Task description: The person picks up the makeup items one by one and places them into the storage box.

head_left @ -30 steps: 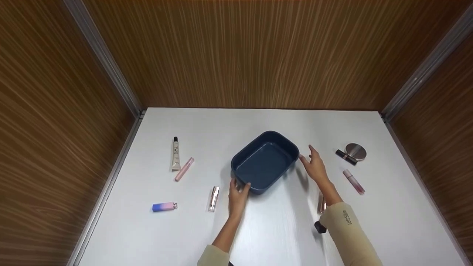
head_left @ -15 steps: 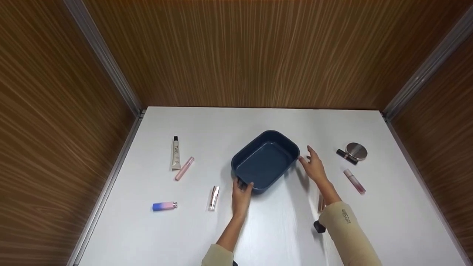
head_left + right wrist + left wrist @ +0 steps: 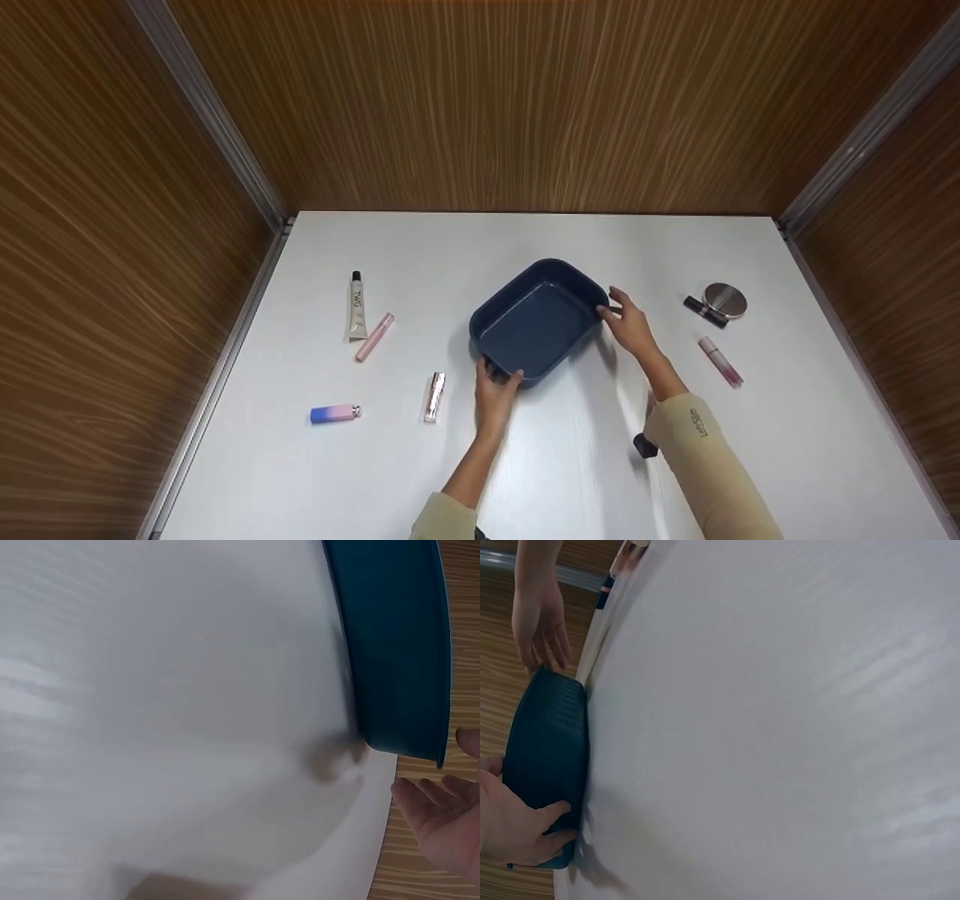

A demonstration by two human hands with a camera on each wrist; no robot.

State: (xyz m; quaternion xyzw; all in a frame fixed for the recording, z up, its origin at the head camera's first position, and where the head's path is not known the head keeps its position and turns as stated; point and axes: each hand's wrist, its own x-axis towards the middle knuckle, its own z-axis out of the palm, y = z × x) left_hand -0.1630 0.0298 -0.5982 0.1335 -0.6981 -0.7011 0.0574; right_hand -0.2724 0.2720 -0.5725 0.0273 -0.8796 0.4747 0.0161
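Note:
A deep blue rectangular bin (image 3: 536, 337), its inside bare, sits tilted to the view in the middle of the white table. My left hand (image 3: 495, 401) grips its near-left end, thumb at the rim. In the left wrist view, the fingers of that hand (image 3: 517, 825) lie against the outer wall of the bin (image 3: 551, 735). At the right corner is my right hand (image 3: 628, 328), thumb by the rim. The right wrist view has this hand (image 3: 442, 821) with spread, relaxed fingers, just short of the bin's end (image 3: 397, 652).
Left on the table (image 3: 247, 465) are a cream tube (image 3: 357, 307), a pink tube (image 3: 374, 337), a blue-pink lipstick (image 3: 335, 413) and a shiny lipstick (image 3: 434, 397). Right are a round compact (image 3: 725, 299), a black tube (image 3: 705, 311) and a lip gloss (image 3: 721, 362). A black-ended item (image 3: 645, 445) is partly under my right sleeve.
My left hand has slid a little to the right along the bin's end. My right hand has come left to the bin's corner. The bin has barely moved.

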